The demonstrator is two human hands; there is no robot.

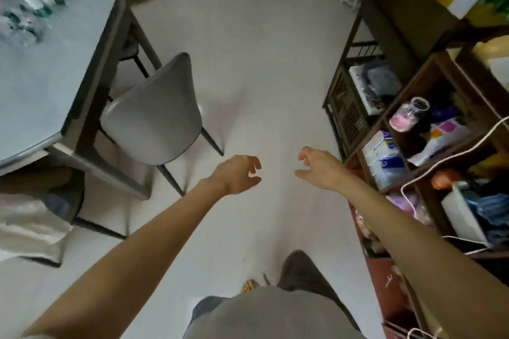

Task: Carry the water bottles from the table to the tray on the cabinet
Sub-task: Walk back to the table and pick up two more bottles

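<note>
Several clear water bottles (27, 5) with green labels lie blurred on the pale table (41, 85) at the upper left. My left hand (238, 173) and my right hand (316, 168) hang in front of me over the bare floor, both with loosely curled fingers and nothing in them. Both are far from the bottles. No tray shows in this view.
A grey chair (154, 118) stands tucked against the table's right side. Dark open shelves (429, 129) crammed with boxes, a jar and cables line the right. A light floor corridor (261, 63) runs between them. White bags sit at the lower left.
</note>
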